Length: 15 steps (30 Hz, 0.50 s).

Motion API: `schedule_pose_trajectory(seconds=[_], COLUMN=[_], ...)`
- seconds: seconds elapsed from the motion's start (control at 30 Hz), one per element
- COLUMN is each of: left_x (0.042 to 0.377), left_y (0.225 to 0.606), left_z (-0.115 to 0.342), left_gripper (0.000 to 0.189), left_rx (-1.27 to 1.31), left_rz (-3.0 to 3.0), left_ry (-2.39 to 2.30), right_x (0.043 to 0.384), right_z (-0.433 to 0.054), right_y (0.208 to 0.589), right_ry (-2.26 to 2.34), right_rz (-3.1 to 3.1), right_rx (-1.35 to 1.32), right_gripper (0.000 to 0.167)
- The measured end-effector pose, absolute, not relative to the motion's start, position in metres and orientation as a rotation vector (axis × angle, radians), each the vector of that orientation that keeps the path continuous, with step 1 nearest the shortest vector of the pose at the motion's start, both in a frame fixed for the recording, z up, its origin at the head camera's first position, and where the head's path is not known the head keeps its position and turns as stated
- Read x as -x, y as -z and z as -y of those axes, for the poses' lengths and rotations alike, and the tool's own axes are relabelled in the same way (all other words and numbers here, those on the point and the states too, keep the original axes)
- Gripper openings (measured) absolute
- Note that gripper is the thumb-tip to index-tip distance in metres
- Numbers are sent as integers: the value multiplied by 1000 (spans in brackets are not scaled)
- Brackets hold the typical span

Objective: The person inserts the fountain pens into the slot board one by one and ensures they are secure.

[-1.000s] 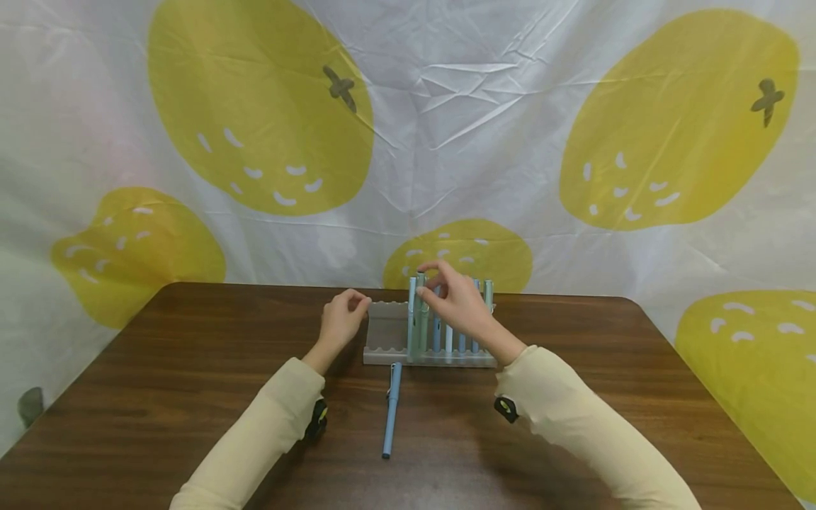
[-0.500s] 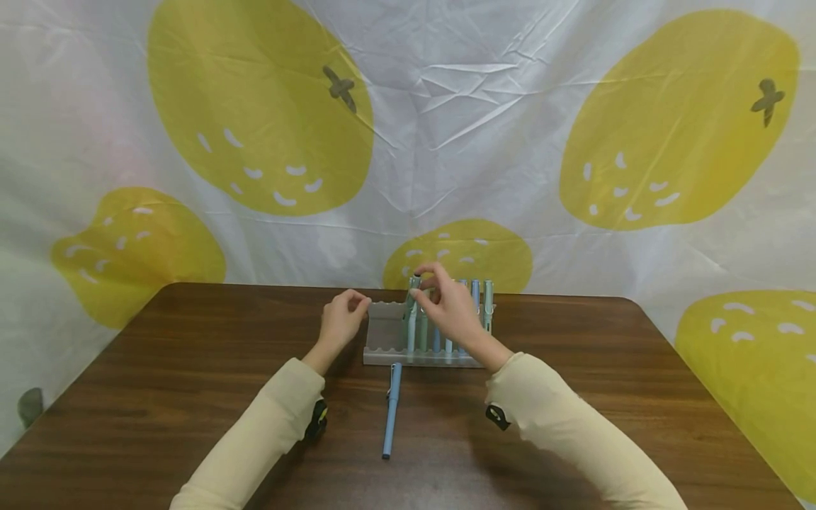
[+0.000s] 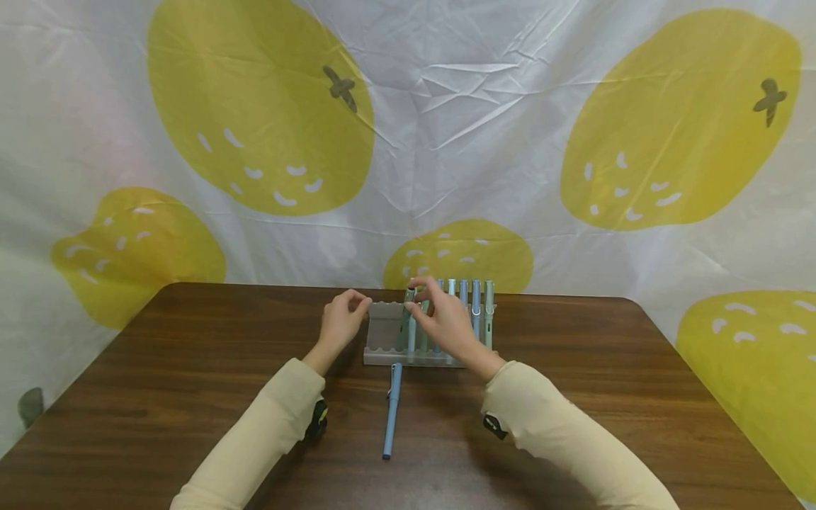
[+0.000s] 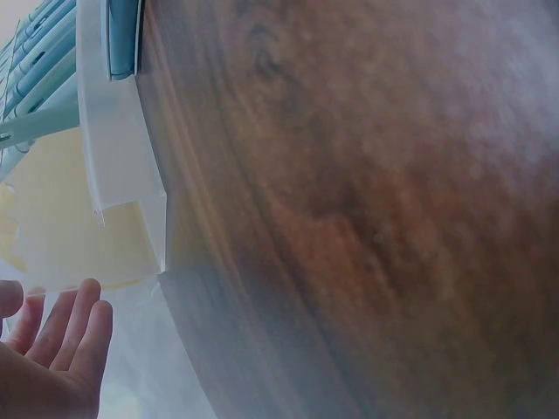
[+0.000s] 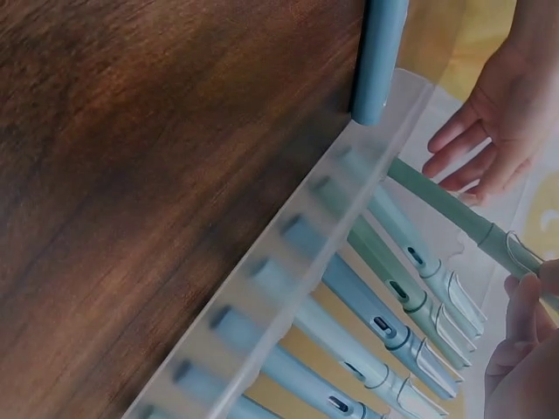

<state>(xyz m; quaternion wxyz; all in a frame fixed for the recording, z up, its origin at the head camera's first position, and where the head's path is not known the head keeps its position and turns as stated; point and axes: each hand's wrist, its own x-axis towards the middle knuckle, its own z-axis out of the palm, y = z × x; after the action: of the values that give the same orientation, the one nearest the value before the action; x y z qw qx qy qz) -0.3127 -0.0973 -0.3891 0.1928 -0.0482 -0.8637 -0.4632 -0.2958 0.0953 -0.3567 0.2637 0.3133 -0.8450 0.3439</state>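
Observation:
My right hand (image 3: pixel 448 316) pinches a dark green pen (image 5: pixel 444 206) by its capped end. The pen leans over the clear plastic pen stand (image 3: pixel 384 333), its lower end close to the front rail in the right wrist view. Beside it in the stand, a row of capped pens in light blue, green and blue (image 5: pixel 371 319) fills the slots to the right. At the stand's left end, my left hand (image 3: pixel 342 319) pinches the upper corner between thumb and index finger; the other fingers (image 4: pixel 90 336) extend loosely.
A blue pen (image 3: pixel 392 411) lies on the dark wooden table (image 3: pixel 210 375) in front of the stand, pointing toward it. Behind the table hangs a white cloth (image 3: pixel 459 170) printed with yellow fruit.
My right hand has moved left and slightly down with the green pen, from over the pen row to left of the light blue pen. The left hand has stayed put.

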Motion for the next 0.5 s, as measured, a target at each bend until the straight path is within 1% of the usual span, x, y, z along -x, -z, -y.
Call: schedule_pose_trajectory(seconds=[0.5], left_x=[311], left_y=[388], left_z=[98], left_gripper=[18], left_rx=[153], left_rz=[2426], left_ry=[1304], right_x=[303], right_z=[-90], right_y=[355], right_ry=[-976], right_rz=[2321], right_rx=[-886], right_gripper=[27])
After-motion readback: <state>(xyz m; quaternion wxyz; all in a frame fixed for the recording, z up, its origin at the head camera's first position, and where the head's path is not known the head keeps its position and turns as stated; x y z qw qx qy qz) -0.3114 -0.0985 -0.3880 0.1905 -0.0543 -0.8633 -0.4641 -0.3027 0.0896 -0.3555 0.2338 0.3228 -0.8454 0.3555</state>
